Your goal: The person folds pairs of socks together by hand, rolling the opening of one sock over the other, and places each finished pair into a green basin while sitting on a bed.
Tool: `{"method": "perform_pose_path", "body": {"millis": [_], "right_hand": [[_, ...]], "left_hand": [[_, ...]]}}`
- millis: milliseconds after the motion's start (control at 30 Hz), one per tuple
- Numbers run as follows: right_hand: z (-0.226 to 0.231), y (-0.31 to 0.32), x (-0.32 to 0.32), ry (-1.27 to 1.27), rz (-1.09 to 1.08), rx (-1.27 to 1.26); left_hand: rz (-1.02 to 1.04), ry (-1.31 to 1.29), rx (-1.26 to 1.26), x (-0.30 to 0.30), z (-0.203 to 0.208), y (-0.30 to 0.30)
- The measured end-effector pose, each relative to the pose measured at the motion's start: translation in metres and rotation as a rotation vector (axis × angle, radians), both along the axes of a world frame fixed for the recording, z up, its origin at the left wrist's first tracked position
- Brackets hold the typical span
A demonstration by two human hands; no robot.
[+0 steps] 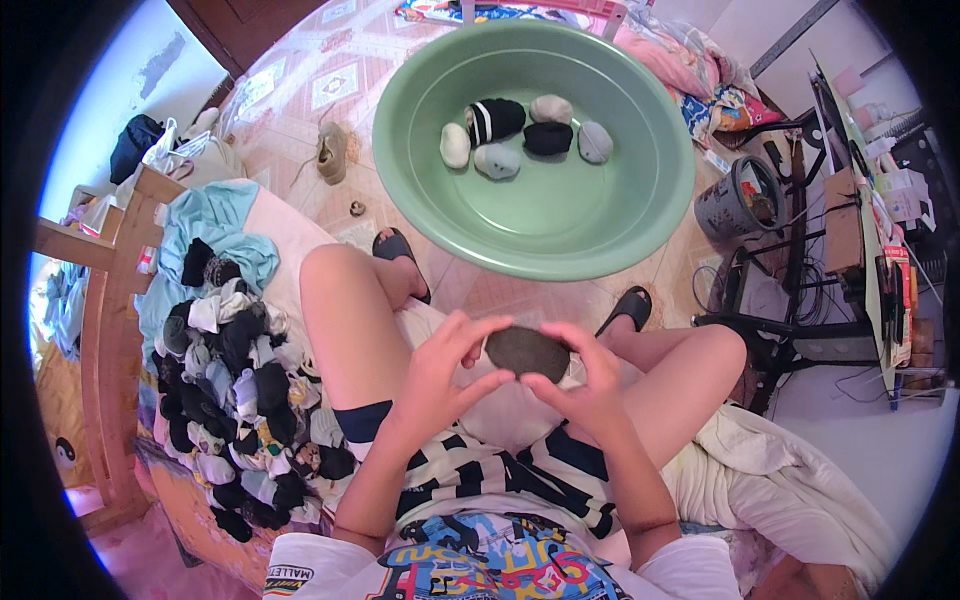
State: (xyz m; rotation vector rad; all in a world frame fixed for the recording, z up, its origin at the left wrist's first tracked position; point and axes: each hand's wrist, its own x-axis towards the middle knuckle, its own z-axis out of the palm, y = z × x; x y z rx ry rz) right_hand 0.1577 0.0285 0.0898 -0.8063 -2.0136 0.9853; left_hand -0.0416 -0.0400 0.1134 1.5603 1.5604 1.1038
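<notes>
Item: white left sleeve (330, 562). Small dark-edged patch (290, 577) near the hem, carrying printed capital letters set at a slant to the view.

Item: shirt front (490, 560). Multicoloured print, chiefly blue, orange and black, with large letter-like shapes (cut by the lower edge, no whole word legible).

Item: round emblem (65, 450), black and white, two swirled halves, on an orange-yellow surface (58, 400) at far left.

Item: red package (898, 290), right side; pale markings, too small to read.
</notes>
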Motion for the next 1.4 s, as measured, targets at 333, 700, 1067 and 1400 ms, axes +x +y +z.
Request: {"method": "perform_pose_path", "body": {"millis": [333, 700, 1067, 1400], "right_hand": [[0.051, -0.016, 0.011, -0.038, 0.129, -0.073], [0.077, -0.019, 0.022, -0.002, 0.017, -0.017], [0.092, 0.003, 0.016, -0.034, 0.052, 0.108], [0.069, 0.065, -0.01, -0.032, -0.009, -0.011]], "left_hand": [[-0.111, 0.123, 0.122, -0.004, 0.04, -0.013], [-0.136, 0.287, 0.256, 0.003, 0.071, -0.006], [-0.084, 0.39, 0.274, -0.004, 0.085, 0.002], [-0.056, 0.421, 0.179, -0.023, 0.067, 0.073]]}}
